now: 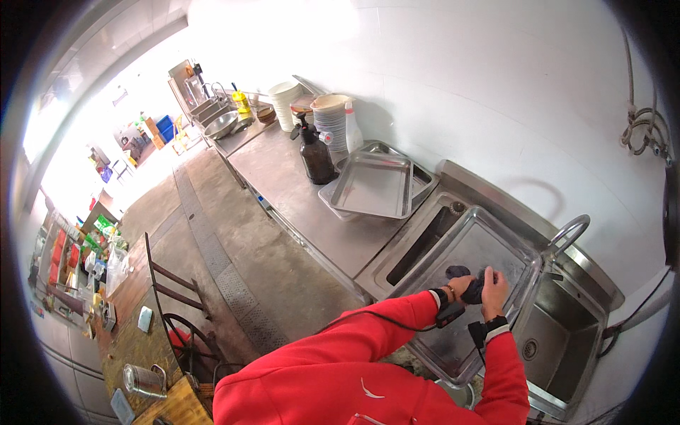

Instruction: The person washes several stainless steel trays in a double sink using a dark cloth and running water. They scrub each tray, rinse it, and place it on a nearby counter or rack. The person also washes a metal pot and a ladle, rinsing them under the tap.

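A large rectangular metal tray (510, 234) lies tilted across the double stainless steel sink (563, 324), below my hands. Between my left hand (461, 288) and my right hand (494, 291) is a bunched dark cloth (474, 289), gripped by both over the tray. A further dark piece (457, 272), perhaps part of the same cloth, rests on the tray beyond my left hand. Both wrists wear dark bands, and a black cable runs along my left sleeve. Part of the tray is hidden under my forearms.
A curved faucet (571, 231) rises behind the tray. On the steel counter (276, 170) to the left are stacked metal trays (374, 186), a dark pump sprayer (315, 156), a white spray bottle (352, 130) and stacked plates (285, 103). A wooden table (130, 297) stands across the aisle.
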Demonstrator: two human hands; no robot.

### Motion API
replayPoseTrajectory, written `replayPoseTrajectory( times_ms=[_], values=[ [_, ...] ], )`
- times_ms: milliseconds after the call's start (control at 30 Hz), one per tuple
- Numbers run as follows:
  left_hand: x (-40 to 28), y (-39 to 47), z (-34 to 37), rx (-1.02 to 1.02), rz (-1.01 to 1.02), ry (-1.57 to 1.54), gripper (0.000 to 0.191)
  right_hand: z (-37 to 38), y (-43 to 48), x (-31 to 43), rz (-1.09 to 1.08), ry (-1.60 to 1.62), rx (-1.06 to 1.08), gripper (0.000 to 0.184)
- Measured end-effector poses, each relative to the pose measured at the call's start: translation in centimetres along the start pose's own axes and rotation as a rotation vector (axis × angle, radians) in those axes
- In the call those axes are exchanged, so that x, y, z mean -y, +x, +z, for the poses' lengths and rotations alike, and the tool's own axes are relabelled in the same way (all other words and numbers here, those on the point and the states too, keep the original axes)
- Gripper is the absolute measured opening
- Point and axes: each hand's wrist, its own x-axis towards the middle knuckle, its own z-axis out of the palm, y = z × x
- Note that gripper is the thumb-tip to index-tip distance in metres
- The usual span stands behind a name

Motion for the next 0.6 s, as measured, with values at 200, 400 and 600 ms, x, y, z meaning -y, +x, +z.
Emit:
replayPoseTrajectory(
  times_ms=[200,400,600],
  values=[
    [-2.6,-1.7,-0.3,0.076,0.050,-0.073,0.079,0.2,2.5,-3.0,-0.087,-0.306,0.300,0.041],
    [-4.5,-2.1,-2.9,0.352,0.319,-0.367,0.081,-3.2,3.5,-3.3,-0.436,-0.471,0.838,0.051],
    [-8.7,-0.1,-3.9,0.148,-0.780,-1.744,0.034,-5.9,0.6,0.7,0.530,0.301,0.488,0.078]
  ],
)
